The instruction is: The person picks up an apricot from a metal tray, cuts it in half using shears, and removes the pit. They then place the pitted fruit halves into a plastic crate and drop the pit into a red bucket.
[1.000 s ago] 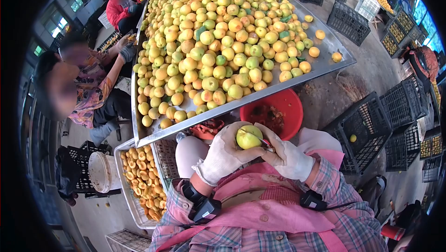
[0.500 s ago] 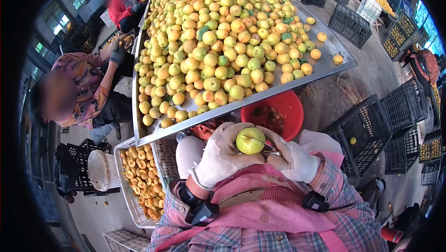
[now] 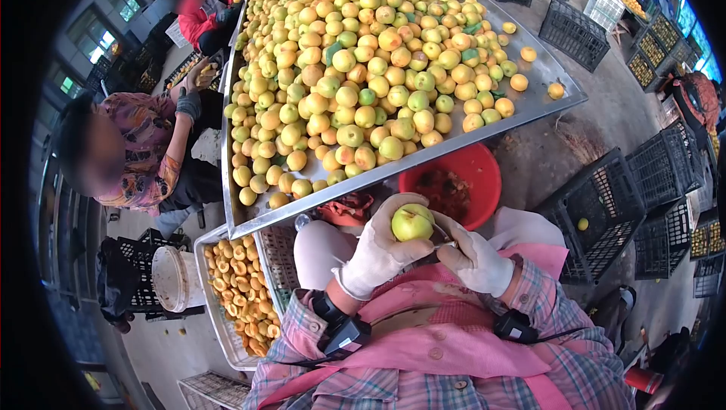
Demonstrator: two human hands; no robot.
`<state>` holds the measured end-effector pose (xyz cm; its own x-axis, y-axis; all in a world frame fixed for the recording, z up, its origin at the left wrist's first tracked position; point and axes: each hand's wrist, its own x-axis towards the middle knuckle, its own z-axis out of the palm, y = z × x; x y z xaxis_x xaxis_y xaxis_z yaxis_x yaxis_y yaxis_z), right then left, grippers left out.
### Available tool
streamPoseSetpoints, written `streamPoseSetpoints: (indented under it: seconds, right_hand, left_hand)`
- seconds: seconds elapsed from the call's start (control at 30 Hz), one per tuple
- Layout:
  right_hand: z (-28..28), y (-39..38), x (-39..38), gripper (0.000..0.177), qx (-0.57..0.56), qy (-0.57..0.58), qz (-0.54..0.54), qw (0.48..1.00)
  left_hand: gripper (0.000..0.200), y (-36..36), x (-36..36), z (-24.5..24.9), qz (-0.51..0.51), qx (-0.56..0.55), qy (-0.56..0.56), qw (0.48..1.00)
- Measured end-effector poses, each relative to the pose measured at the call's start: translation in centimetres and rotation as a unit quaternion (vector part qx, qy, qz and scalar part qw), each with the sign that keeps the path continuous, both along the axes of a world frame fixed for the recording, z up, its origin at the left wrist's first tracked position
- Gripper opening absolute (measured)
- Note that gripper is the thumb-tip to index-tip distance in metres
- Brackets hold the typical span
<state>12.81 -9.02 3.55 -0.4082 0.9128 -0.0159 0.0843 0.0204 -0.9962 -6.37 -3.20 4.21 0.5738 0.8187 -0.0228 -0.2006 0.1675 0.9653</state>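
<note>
We see a smooth steel tray carrying a heap of round yellow-green produce. A red plastic basin sits under its near edge. Our gloved left hand is clamped on a green fruit just before the basin. Our right hand is closed on a thin knife, touching the fruit. There is open floor on the right up to the crates.

No legible text, labels, numbers — none readable

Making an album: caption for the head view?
Gloved left hand holds a greenish apricot, right hand at its side, below a steel tray heaped with fruit.
</note>
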Motion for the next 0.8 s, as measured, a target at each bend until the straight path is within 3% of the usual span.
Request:
streamPoseSetpoints:
  seconds: [0.13,0.2,0.27,0.3,0.37,0.43,0.5,0.53,0.8]
  right_hand:
    - [-1.4,-0.3,-0.3,0.057,0.022,0.042,-0.027,0.999]
    - [-1.2,-0.3,-0.8,0.056,0.002,0.06,-0.037,0.998]
    - [-0.7,-0.3,-1.2,0.055,-0.148,0.142,-0.043,0.978]
    - [-0.1,-0.2,-1.2,0.055,-0.15,0.144,-0.052,0.977]
    - [1.1,-0.1,-1.0,0.051,-0.277,0.135,-0.051,0.95]
    - [0.4,-0.4,-1.0,0.049,-0.226,0.112,-0.07,0.965]
    - [0.2,-0.3,-0.7,0.048,-0.191,0.055,-0.018,0.98]
    - [-3.7,-0.2,-0.9,0.05,-0.031,0.022,-0.019,0.999]
    - [-4.8,-0.8,-1.3,0.048,0.011,0.047,0.002,0.999]
  left_hand:
    - [0.061,-0.6,1.0,-1.3,0.001,0.006,-0.03,1.0]
    - [0.051,-1.2,2.0,-2.5,0.067,-0.007,-0.077,0.995]
    - [0.049,-1.7,2.1,-2.8,0.083,-0.034,-0.07,0.993]
    - [0.047,-1.8,2.3,-2.9,0.103,-0.058,-0.066,0.991]
    - [0.053,-1.3,1.5,-2.8,0.054,-0.071,-0.042,0.995]
    - [0.059,-0.6,0.7,-3.1,0.009,-0.068,-0.043,0.997]
    - [0.061,-0.8,0.2,-3.3,0.008,-0.078,-0.017,0.997]
    - [0.068,-0.8,0.1,-3.5,-0.003,-0.071,-0.01,0.997]
    - [0.073,0.2,-0.2,-3.8,-0.079,-0.085,-0.058,0.992]
